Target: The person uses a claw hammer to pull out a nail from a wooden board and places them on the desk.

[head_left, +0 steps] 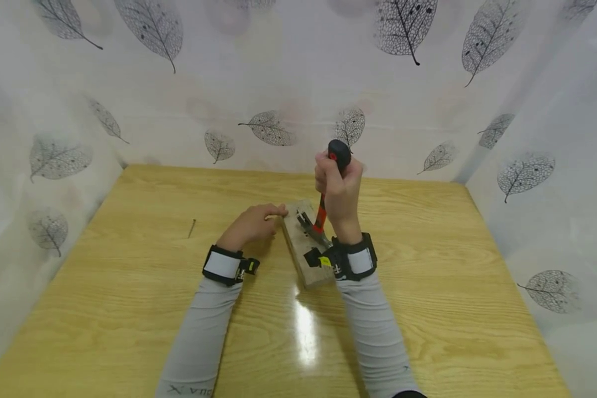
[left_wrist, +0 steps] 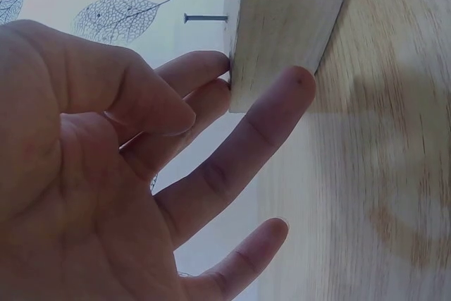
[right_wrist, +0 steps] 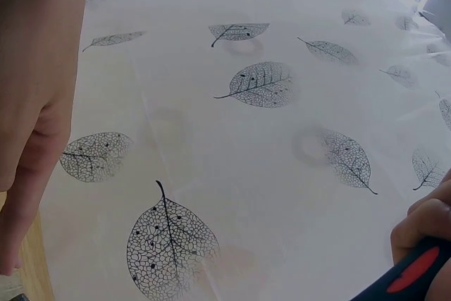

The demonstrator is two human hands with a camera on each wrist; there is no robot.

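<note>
My right hand (head_left: 340,179) grips the black and red handle of a hammer (head_left: 320,216), its butt raised and its metal head down over a wooden board (head_left: 298,260). Fingertips of my left hand (head_left: 251,225) touch the board's far left part. In the left wrist view, two fingers of the left hand (left_wrist: 91,153) meet the board (left_wrist: 285,26) at its edge and another lies across its side. A nail (left_wrist: 206,17) sticks out from the board's face. The right wrist view catches only part of the hammer handle (right_wrist: 409,273); the hammer head is out of that view.
A loose nail (head_left: 192,228) lies on the wood-grain table (head_left: 428,309), left of the left hand. Behind the table hangs a pale leaf-print curtain (head_left: 288,83), which also covers both sides.
</note>
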